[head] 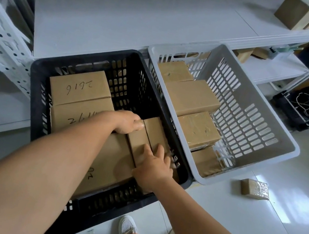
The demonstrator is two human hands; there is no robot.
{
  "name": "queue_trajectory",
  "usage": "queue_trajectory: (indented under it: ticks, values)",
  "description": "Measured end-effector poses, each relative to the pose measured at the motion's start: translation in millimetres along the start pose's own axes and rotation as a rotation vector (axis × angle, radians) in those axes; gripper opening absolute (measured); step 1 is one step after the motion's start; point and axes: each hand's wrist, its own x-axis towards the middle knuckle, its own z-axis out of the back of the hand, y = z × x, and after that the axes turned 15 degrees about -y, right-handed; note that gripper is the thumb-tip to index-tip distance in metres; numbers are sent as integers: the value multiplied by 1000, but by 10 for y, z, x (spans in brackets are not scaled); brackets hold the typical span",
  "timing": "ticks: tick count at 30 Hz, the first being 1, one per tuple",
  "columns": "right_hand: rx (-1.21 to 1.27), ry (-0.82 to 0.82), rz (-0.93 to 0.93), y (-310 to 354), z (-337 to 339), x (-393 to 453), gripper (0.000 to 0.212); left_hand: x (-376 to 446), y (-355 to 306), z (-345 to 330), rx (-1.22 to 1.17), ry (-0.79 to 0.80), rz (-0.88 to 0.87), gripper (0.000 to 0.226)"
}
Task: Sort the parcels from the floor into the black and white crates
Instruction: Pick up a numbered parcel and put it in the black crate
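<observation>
While both hands grip one parcel point(149, 136) in the black crate point(39, 74), left hand point(130, 123) at its far end, right hand point(153, 166) near, I see another parcel on the floor point(254, 189).

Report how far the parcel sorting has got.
Done: several boxes already lie in the black crate and the white crate. In hand: the left hand and right hand are setting a box into the black crate. Left: one parcel on the floor.

parcel point(79, 88) reads "2616" (upside down)
</observation>
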Motion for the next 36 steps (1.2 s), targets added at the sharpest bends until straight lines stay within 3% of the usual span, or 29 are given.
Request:
queue_trajectory:
  ticks: [3,14,17,24,27,32,34,36]
  values:
    - [-73,-41,69,9,13,35,81,5,-48,60,0,15,-41,46]
    - [-138,-85,170,18,12,97,85,1,-103,13,-57,-28,-13,47]
    - [-40,-119,159,4,49,82,76,-7,-70,-74,-124,-121,44,51]
    - [308,-308,144,-72,176,61,62,-311,-178,-148,-612,-414,185,42]
    - [424,-343,165,-103,300,-49,61,-478,-265,-190,-677,-544,257,29]
    - [622,-368,165,-238,448,-318,55,-859,-531,-291,-787,-764,347,31]
    - [701,-382,127,-336,445,-459,55,-1062,-700,-337,-889,-790,351,26]
    - [768,-409,100,-481,457,-633,55,-1255,-892,-414,-972,-786,336,36]
